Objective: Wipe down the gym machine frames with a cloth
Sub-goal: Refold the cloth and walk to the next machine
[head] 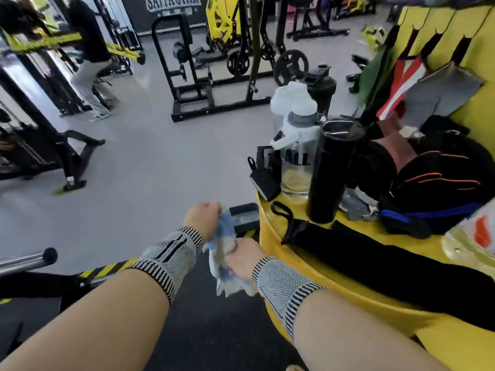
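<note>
Both fists, left hand [202,216] and right hand [242,259], grip a crumpled blue-white cloth [224,259]. At two o'clock, a round yellow table [348,285] crowded with glossy bottles [297,145].

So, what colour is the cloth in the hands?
The cloth is white with light blue patches, held by both hands; the head view, the only one, shows it.

I saw two bare arms with no sleeves. Each wrist wore a knit band [171,259], grey with tiny dots. Black and white stripes ran along both ends of each band. The left band had a thin black line on top. The right band [282,286] looked the same. The left hand [202,216] and right hand [243,257] wore no gloves.
</note>
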`<move>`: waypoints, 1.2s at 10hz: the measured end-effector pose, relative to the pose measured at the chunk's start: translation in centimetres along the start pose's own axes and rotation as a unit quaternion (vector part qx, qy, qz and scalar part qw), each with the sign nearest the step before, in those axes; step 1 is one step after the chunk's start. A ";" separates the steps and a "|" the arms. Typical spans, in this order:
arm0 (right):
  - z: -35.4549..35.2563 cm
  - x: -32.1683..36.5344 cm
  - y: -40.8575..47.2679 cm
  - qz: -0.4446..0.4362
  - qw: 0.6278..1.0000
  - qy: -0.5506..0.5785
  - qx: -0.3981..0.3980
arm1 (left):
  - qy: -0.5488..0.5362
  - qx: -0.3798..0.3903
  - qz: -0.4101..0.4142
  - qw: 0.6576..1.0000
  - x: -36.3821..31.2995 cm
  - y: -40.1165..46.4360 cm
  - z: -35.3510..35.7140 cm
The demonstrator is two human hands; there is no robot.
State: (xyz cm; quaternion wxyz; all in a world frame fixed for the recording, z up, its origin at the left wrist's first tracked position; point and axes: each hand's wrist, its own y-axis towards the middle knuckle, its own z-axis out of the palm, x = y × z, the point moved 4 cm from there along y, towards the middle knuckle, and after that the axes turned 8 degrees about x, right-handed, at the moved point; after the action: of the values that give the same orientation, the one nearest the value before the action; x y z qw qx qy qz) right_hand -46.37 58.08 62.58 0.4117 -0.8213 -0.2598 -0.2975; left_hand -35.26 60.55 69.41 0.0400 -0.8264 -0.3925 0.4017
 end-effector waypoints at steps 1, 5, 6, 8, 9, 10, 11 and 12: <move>-1.4 1.9 3.7 0.011 0.999 -0.038 0.009 | -0.012 -0.035 -0.001 0.999 0.3 4.4 -1.7; -3.9 7.9 24.4 0.114 0.992 0.014 -0.045 | 0.052 0.006 0.043 0.998 -0.6 28.6 -7.5; -5.9 10.0 29.5 0.170 0.983 0.023 -0.063 | 0.069 0.063 0.075 0.993 -1.6 34.2 -9.1; -11.8 12.0 35.3 0.230 0.956 0.104 -0.146 | 0.087 0.124 0.111 0.982 -5.6 44.6 -10.4; -15.2 11.3 38.4 0.258 0.945 0.117 -0.164 | 0.113 0.171 0.125 0.971 -8.2 48.9 -8.8; -18.8 10.5 42.0 0.280 0.935 0.129 -0.173 | 0.154 0.202 0.143 0.957 -11.5 52.8 -7.0; -22.0 9.6 45.6 0.288 0.935 0.124 -0.164 | 0.213 0.236 0.172 0.932 -15.3 56.1 -5.1; -25.3 8.8 48.0 0.293 0.927 0.148 -0.182 | 0.226 0.266 0.192 0.917 -18.8 59.5 -3.5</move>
State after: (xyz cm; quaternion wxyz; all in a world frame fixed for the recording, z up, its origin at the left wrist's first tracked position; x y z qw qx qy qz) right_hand -14.97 13.37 55.99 0.3581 -0.8682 0.1143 -0.3239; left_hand -3.04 7.67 60.98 0.2684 -0.9134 -0.0858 0.2937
